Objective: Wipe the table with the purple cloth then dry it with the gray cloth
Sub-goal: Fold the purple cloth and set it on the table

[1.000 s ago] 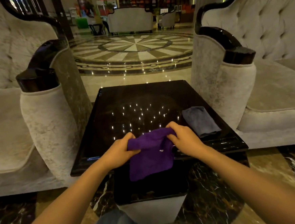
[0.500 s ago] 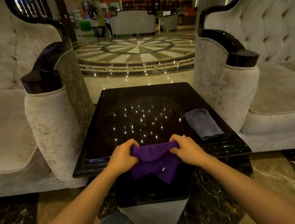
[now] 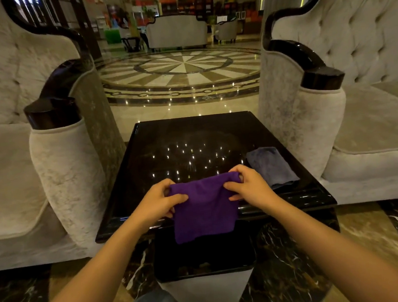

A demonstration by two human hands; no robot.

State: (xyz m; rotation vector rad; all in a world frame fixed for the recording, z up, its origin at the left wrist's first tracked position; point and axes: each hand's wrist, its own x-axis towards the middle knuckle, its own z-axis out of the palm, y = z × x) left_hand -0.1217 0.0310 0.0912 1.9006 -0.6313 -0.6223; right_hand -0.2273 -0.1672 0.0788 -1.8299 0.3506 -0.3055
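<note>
Head view: the purple cloth (image 3: 203,207) is held spread above the near edge of the black table (image 3: 192,137), its top edge running left to right and its body hanging down. The left hand (image 3: 160,201) is pinched on the top left corner, the right hand (image 3: 248,187) on the top right. The gray cloth (image 3: 272,166) lies folded at the table's near right, its long axis running near to far.

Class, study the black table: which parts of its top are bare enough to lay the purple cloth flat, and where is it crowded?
Bare: the table top's whole left side and far half, bordered by the two armrests. Crowded: the near right corner, where the gray cloth lies, and the near edge, where the left hand and right hand hold the purple cloth.
</note>
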